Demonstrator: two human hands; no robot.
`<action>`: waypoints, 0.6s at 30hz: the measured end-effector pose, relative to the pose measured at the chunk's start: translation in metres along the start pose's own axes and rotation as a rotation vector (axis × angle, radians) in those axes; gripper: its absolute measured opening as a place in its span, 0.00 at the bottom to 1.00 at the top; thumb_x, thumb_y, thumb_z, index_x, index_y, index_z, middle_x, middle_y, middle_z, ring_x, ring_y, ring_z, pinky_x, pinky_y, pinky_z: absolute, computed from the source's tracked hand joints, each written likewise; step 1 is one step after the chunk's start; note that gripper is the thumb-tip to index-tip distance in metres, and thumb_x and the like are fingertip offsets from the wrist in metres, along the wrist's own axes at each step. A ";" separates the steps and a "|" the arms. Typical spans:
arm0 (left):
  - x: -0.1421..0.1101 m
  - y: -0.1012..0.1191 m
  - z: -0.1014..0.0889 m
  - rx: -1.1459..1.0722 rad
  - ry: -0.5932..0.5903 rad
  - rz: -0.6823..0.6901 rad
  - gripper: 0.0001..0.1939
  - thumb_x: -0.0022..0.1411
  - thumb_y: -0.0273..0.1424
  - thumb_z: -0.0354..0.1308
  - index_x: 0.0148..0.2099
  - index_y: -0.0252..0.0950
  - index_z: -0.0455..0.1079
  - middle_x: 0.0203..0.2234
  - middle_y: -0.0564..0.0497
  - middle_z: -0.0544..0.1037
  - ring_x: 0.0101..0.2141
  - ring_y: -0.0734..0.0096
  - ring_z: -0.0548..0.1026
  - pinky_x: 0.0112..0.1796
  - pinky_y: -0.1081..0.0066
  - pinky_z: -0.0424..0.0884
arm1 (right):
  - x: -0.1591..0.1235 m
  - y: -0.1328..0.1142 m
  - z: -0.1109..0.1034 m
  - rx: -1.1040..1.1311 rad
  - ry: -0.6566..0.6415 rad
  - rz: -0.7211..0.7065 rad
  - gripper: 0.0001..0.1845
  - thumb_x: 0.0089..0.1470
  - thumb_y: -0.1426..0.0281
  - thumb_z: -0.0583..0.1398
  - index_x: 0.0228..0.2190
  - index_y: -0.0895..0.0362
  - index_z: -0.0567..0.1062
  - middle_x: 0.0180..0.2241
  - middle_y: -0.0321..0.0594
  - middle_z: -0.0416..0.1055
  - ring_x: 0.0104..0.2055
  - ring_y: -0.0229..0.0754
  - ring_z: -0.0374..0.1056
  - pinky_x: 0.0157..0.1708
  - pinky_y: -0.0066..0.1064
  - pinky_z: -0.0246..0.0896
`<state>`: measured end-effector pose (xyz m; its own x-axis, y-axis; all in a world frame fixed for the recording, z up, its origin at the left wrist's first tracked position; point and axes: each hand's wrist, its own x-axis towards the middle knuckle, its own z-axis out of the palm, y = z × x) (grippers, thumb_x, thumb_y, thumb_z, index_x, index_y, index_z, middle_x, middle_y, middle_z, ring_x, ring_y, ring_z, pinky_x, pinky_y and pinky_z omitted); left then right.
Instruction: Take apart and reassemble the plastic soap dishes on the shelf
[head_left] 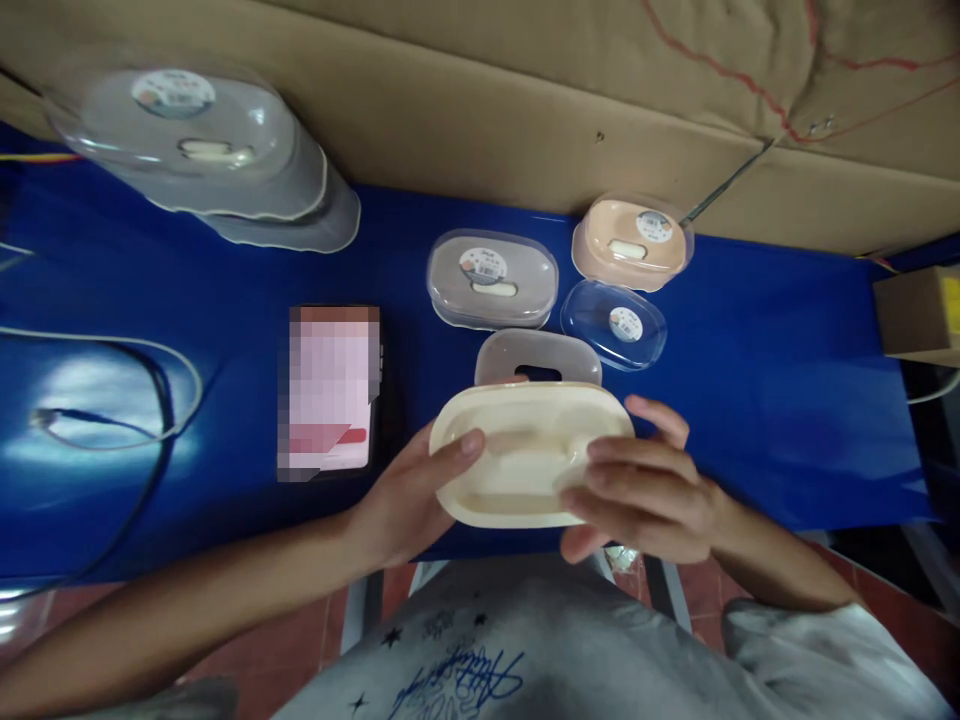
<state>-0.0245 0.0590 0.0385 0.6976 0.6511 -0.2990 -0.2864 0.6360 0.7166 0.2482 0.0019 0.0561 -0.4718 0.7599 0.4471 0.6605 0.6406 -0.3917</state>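
A shallow cream oval plastic dish with a raised rim is held over the near edge of the blue table. My left hand grips its left end, thumb on top and the other fingers hidden beneath. My right hand is closed on the right end, its fingertips against the inner face. Just behind the dish, partly covered by it, lies a grey oval tray with a dark slot. Farther back are a grey lidded box, a clear lid with a round label, and a peach lidded box.
At the back left stands a stack of grey boxes under clear lids. A phone with a blurred screen lies left of my hands. Cables cross the left side. Cardboard walls the back; a small carton sits far right.
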 end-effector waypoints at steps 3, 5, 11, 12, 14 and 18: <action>0.005 0.013 0.004 -0.085 0.178 0.055 0.21 0.72 0.44 0.60 0.61 0.40 0.76 0.47 0.44 0.87 0.59 0.46 0.81 0.59 0.49 0.79 | 0.003 0.024 0.013 -0.037 0.112 -0.115 0.37 0.60 0.34 0.60 0.60 0.42 0.77 0.52 0.41 0.81 0.56 0.54 0.77 0.63 0.54 0.69; 0.011 0.023 0.004 -0.113 0.341 0.186 0.17 0.72 0.40 0.61 0.59 0.42 0.77 0.50 0.48 0.86 0.63 0.49 0.78 0.63 0.51 0.76 | 0.008 0.036 0.020 -0.102 -0.040 -0.074 0.38 0.66 0.40 0.60 0.66 0.49 0.72 0.58 0.47 0.79 0.60 0.55 0.75 0.65 0.54 0.65; 0.020 0.044 0.005 -0.107 0.501 0.405 0.11 0.73 0.36 0.61 0.54 0.44 0.79 0.56 0.52 0.84 0.71 0.55 0.68 0.68 0.56 0.72 | 0.020 0.034 0.020 -0.193 -0.121 -0.075 0.18 0.70 0.68 0.63 0.60 0.47 0.77 0.49 0.37 0.85 0.49 0.45 0.81 0.58 0.46 0.69; 0.019 0.046 0.005 -0.108 0.500 0.410 0.11 0.73 0.37 0.62 0.55 0.44 0.79 0.56 0.52 0.84 0.72 0.54 0.67 0.68 0.55 0.72 | 0.019 0.033 0.015 -0.181 -0.060 -0.082 0.19 0.68 0.68 0.64 0.59 0.46 0.77 0.46 0.36 0.86 0.45 0.45 0.82 0.54 0.45 0.72; 0.017 0.050 0.004 -0.100 0.499 0.415 0.12 0.73 0.39 0.63 0.55 0.45 0.79 0.56 0.53 0.84 0.72 0.53 0.66 0.68 0.54 0.72 | 0.016 0.034 0.004 -0.193 0.069 -0.061 0.24 0.64 0.68 0.68 0.60 0.44 0.77 0.42 0.34 0.86 0.39 0.46 0.82 0.47 0.44 0.74; 0.020 0.052 -0.001 -0.126 0.502 0.397 0.14 0.74 0.40 0.62 0.56 0.41 0.79 0.57 0.52 0.84 0.71 0.53 0.68 0.67 0.56 0.73 | 0.007 0.040 -0.010 -0.324 0.367 0.078 0.31 0.60 0.68 0.69 0.63 0.39 0.76 0.42 0.36 0.86 0.39 0.53 0.81 0.45 0.50 0.74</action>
<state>-0.0260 0.1056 0.0693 0.1399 0.9415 -0.3066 -0.5553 0.3309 0.7630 0.2769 0.0320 0.0520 -0.2154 0.6781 0.7027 0.8609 0.4715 -0.1911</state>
